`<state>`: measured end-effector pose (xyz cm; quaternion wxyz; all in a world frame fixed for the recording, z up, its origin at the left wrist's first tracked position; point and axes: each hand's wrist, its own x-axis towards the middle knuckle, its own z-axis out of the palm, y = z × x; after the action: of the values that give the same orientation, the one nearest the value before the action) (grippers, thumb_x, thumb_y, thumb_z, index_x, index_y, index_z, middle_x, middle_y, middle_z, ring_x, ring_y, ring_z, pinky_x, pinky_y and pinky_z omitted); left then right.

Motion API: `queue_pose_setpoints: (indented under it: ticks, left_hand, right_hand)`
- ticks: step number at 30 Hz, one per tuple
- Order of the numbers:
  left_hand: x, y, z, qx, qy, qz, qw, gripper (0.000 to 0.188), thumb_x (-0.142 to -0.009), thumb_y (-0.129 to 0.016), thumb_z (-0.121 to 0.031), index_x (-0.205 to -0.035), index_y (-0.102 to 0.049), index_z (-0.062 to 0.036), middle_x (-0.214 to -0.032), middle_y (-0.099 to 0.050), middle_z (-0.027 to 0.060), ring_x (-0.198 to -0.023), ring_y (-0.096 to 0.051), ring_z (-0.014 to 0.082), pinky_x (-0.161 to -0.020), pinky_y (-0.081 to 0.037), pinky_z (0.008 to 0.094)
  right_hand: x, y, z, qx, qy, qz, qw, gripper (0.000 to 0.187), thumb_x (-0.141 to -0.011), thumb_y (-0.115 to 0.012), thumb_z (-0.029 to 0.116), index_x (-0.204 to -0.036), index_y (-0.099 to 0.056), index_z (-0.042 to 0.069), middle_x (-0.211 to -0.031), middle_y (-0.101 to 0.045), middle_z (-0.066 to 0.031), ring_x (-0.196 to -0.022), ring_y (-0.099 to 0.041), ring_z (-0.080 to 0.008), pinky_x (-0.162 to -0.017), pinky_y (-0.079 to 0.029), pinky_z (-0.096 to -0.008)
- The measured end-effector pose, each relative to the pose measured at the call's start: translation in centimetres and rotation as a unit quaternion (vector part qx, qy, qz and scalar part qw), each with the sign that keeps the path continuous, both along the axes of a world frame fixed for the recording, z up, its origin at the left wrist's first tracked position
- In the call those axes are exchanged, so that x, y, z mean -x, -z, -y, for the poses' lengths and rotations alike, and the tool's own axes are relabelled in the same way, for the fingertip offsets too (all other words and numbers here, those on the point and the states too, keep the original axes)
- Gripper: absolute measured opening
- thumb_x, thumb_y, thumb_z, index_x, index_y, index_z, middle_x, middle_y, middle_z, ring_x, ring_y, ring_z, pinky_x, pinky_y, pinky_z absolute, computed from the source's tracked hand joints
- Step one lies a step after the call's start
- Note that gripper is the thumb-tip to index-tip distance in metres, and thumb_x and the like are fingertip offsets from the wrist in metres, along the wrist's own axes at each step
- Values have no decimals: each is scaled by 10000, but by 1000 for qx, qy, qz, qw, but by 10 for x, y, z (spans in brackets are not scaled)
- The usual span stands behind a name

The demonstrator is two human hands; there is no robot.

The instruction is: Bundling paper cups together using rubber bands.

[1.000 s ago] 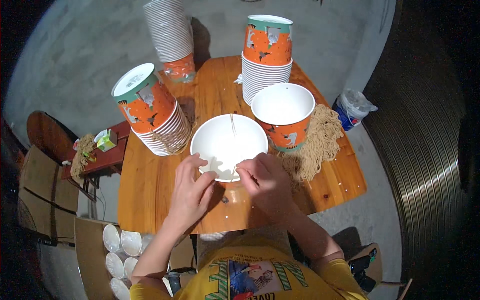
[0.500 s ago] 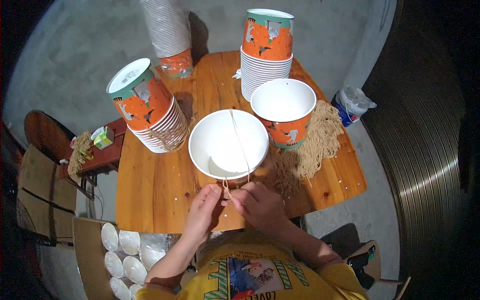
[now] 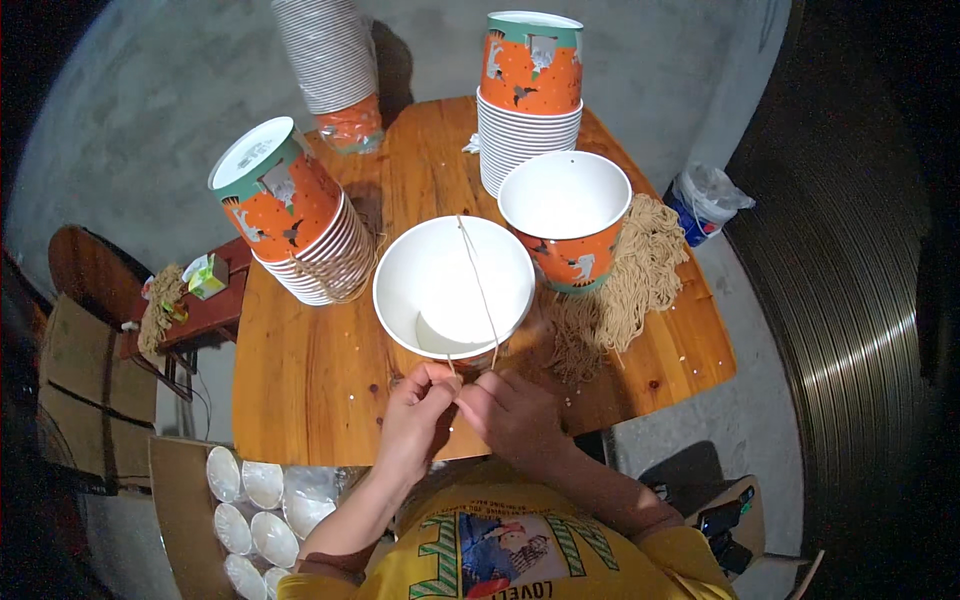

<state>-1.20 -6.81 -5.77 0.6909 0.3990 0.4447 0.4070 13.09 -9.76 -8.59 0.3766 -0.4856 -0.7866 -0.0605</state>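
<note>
A white-lined paper bucket [image 3: 455, 285] stands mouth up at the table's near middle. A thin tan cord [image 3: 477, 272] runs from its far rim across the mouth to the near rim. Just in front of that rim, my left hand [image 3: 414, 408] pinches a cord end, fingertips closed. My right hand [image 3: 512, 412] is closed beside it on the cord, and the fingertips of both meet. What lies between them is partly hidden. To the right stands an orange patterned bucket [image 3: 575, 255], with a heap of loose tan cords [image 3: 645, 275] beside it.
Upside-down bucket stacks stand at the left [image 3: 290, 215] and back right [image 3: 530, 110]. A plastic-wrapped stack [image 3: 330, 75] leans at the back left. Below the table's left edge, a carton [image 3: 180, 510] holds several white buckets. A lidded pail [image 3: 705, 205] sits on the floor at right.
The small cord loop that showed between my hands is now drawn in and covered by my fingers. My hands have come closer together; the view has shifted slightly.
</note>
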Motion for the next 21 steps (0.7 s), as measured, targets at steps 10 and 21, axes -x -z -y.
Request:
queue_pose_setpoints:
  ticks: [10,21]
  left_hand:
    - [-11,-19,-8,72,-59,141,986,49,-856,-549,-65,-816,-563,-39,-742,-561,21,-626,-490,86,-547,-391,218]
    - [8,-14,-28,75,11,130,989,49,-834,-559,-66,-871,-546,-36,-765,-570,30,-677,-530,116,-647,-446,240]
  right_hand:
    - [-4,5,-2,-4,-38,10,999,207,-701,-669,71,-856,-532,78,-773,-517,-33,-634,-536,-199,-527,-462,-305]
    - [-15,-4,-8,3,-120,46,992,255,-739,-609,112,-990,-578,74,-834,-543,-56,-740,-572,-219,-611,-506,-320]
